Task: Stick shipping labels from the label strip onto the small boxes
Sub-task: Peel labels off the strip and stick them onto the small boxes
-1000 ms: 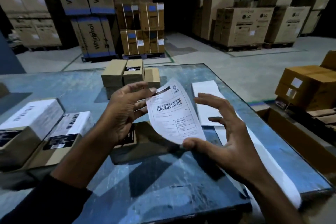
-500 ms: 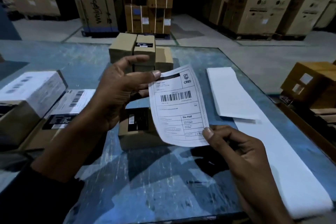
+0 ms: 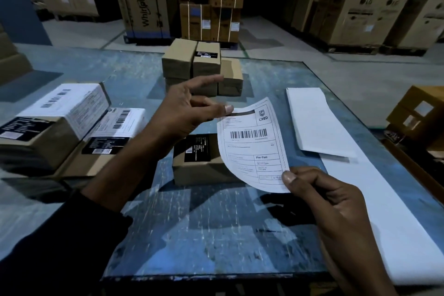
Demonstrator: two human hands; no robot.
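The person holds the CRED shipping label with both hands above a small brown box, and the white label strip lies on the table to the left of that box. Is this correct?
Not quite: the label strip lies to the right of the small brown box, not the left, as the head view shows. The rest holds: the left hand pinches the top of the shipping label and the right hand pinches its lower corner, above that box.
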